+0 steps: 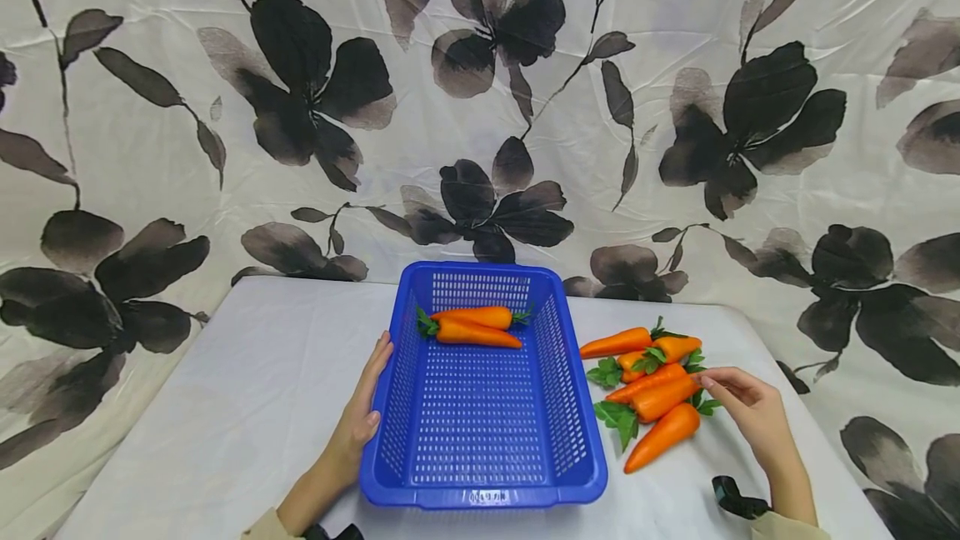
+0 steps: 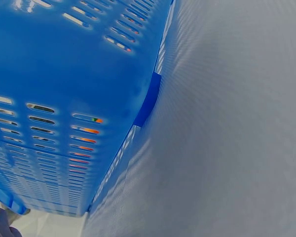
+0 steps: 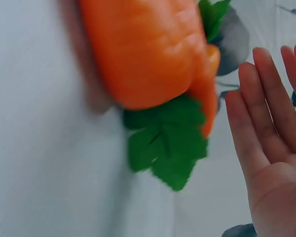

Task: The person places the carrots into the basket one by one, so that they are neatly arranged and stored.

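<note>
A blue plastic basket (image 1: 487, 494) with slotted walls sits on the white table. Two orange carrots (image 1: 480, 333) with green tops lie at its far end. My left hand (image 1: 354, 432) rests along the basket's left outer wall, fingers extended. To the right of the basket is a pile of several carrots (image 1: 663, 398). At the pile's right side is my right hand (image 1: 750, 407), thumb and fingertips right by the carrots. In the right wrist view its fingers (image 3: 259, 103) are straight and apart from a large carrot (image 3: 143, 54) with a green leaf.
The white-covered table (image 1: 247, 382) extends to both sides of the basket. Behind it hangs a pale cloth (image 1: 420, 132) with dark flower prints. A black strap piece (image 1: 738, 500) shows at the right wrist.
</note>
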The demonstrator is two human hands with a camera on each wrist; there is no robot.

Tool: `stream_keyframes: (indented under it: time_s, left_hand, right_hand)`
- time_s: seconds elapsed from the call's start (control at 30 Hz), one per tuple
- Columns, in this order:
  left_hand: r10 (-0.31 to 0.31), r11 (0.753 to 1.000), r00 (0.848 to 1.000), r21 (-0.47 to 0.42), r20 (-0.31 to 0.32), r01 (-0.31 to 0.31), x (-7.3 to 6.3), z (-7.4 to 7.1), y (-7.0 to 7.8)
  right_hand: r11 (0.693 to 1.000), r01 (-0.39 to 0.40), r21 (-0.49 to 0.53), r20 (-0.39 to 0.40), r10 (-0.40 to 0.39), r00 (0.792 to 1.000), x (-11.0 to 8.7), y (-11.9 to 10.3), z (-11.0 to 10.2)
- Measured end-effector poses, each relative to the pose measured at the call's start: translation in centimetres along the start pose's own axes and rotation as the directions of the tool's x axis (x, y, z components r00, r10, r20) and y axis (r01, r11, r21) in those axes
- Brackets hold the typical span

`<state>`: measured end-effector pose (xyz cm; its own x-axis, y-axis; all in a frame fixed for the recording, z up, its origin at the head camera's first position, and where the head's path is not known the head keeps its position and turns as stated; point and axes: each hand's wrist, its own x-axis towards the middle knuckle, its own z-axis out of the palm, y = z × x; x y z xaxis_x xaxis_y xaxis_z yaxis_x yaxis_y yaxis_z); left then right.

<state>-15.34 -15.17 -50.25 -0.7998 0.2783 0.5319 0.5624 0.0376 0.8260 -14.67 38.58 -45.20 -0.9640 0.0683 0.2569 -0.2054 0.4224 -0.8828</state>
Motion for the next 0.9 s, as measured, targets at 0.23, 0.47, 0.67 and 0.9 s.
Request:
stream_keyframes:
  time_s: [0.23,0.47,0.67,0.9]
  left_hand:
    - [0.013,1.000,1.000,-0.003,-0.005,-0.014,0.2,0.1,0.3]
    - [0.002,1.000,1.000,0.018,-0.012,-0.002,0.0,0.0,0.2]
    - [-0.003,1.000,1.000,0.010,-0.011,0.003,0.0,0.1,0.0]
    - [0.013,1.000,1.000,-0.004,-0.011,-0.013,0.1,0.0,-0.1]
  right_hand:
    - [0.992,-0.024,0.122,0.066,0.016,0.998,-0.7,2.4,-0.1]
    - [0.998,-0.055,0.044,0.112,0.050,0.992,-1.3,3.6,-0.1]
    - [0.996,-0.072,0.051,0.179,0.062,0.982,-1.5,4.6,-0.4]
    - [0.993,-0.114,0.038,0.258,0.100,0.961,-1.8,4.9,-0.4]
